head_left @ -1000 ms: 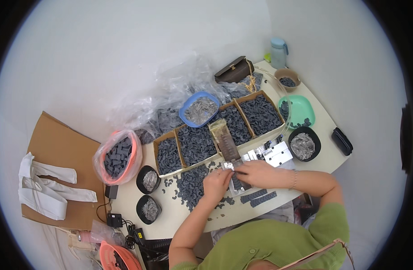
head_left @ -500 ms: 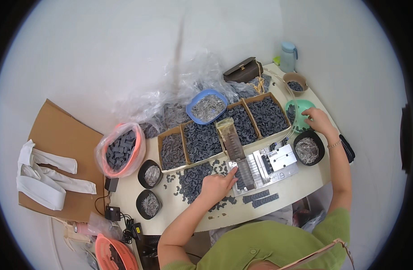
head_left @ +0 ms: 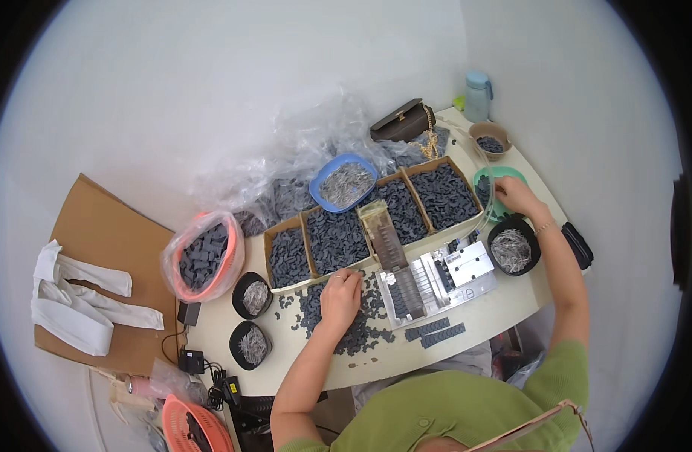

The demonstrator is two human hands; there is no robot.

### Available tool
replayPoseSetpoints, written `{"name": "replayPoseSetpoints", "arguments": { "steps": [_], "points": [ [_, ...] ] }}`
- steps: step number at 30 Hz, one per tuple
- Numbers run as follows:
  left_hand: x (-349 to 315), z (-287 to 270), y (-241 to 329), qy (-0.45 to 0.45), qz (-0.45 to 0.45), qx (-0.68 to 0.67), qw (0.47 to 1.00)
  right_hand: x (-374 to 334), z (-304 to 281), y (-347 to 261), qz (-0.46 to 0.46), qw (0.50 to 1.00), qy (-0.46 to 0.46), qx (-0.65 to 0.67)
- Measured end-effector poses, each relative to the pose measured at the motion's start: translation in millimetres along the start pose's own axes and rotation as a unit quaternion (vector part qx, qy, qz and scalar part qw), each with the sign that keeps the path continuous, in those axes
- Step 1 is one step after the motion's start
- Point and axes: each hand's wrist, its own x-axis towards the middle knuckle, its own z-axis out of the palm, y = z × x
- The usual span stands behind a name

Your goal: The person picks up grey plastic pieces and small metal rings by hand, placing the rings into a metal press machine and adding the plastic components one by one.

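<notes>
The right hand (head_left: 516, 197), having left the metal jig (head_left: 444, 277), is now reaching, fingers curled, into the green bowl (head_left: 487, 181); the left hand (head_left: 340, 297) is still pressing flat on loose dark pieces (head_left: 361, 339).

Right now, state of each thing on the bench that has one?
left hand: palm down on the loose dark parts
right hand: at the green bowl, grip unclear
cardboard trays: full of dark parts
blue basket: filled
black bowl: holds pale bits
bottle: upright, capped
</notes>
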Motion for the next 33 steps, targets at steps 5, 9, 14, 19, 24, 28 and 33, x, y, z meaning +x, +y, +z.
{"name": "replayPoseSetpoints", "arguments": {
  "steps": [5,9,14,19,24,28,33],
  "points": [
    [10.3,20.0,3.7,-0.050,0.088,0.020,0.995,10.7,-6.8,-3.9,0.035,0.998,0.008,-0.053],
    [7.6,16.7,4.5,-0.072,0.094,0.051,0.992,7.0,-20.0,3.6,0.063,0.997,0.027,-0.032],
    [1.7,11.1,-2.2,-0.061,0.072,0.031,0.995,13.2,-18.7,-5.8,0.063,0.996,-0.043,0.043],
    [0.4,14.3,-6.4,-0.068,0.052,0.009,0.996,20.9,19.1,7.9,0.043,0.990,-0.012,0.137],
    [-3.8,-5.6,2.6,-0.019,-0.048,-0.112,0.992,8.2,-13.8,10.5,0.025,0.993,-0.108,0.036],
    [-8.8,-12.3,12.1,-0.029,-0.098,-0.221,0.970,-10.3,-35.2,7.3,0.135,0.951,-0.069,0.268],
    [-3.2,1.3,17.8,-0.041,-0.062,-0.239,0.968,-43.7,-50.3,-42.0,0.074,0.931,-0.087,0.348]
  ]
}}
